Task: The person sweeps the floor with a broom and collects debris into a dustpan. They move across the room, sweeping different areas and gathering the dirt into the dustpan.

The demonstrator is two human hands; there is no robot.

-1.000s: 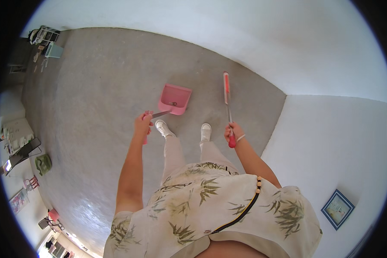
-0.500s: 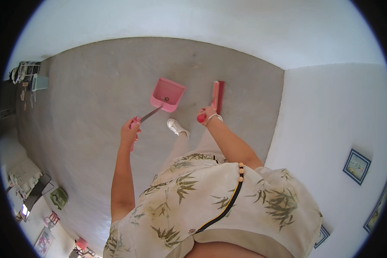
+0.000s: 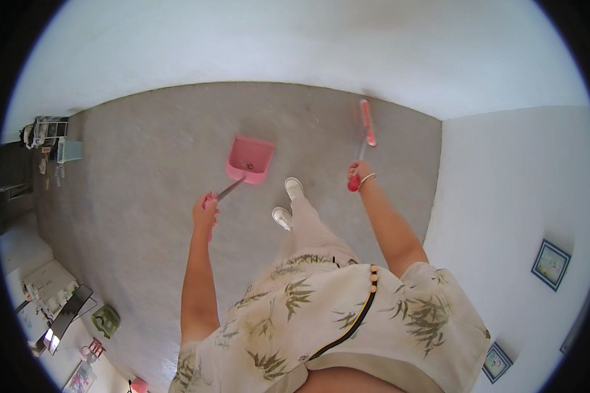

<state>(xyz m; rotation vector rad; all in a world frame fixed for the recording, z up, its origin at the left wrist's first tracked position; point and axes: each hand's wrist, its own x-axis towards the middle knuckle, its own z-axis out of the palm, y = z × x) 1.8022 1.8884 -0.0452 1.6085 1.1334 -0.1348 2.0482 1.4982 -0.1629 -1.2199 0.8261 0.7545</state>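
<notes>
My left hand (image 3: 205, 211) is closed round the handle of a pink dustpan (image 3: 251, 157), whose grey shaft slants up to the pan. A small dark bit of debris (image 3: 249, 166) lies inside the pan. My right hand (image 3: 358, 175) grips the red-ended handle of a broom (image 3: 368, 122) with a pink and red head. That head is at the far right of the floor, close to the foot of the far wall, and its bristles are smeared by motion. A light bangle sits on my right wrist.
Grey floor (image 3: 157, 177) meets a white wall (image 3: 295, 46) ahead and another on the right, where framed pictures (image 3: 550, 264) hang. At the left stand a rack with a pale blue bin (image 3: 69, 150), a desk (image 3: 49, 283) and a green container (image 3: 105, 321).
The broom has moved right and forward toward the far wall, its head turning. One of my feet has stepped forward. The dustpan stays in my left hand, debris still inside.
</notes>
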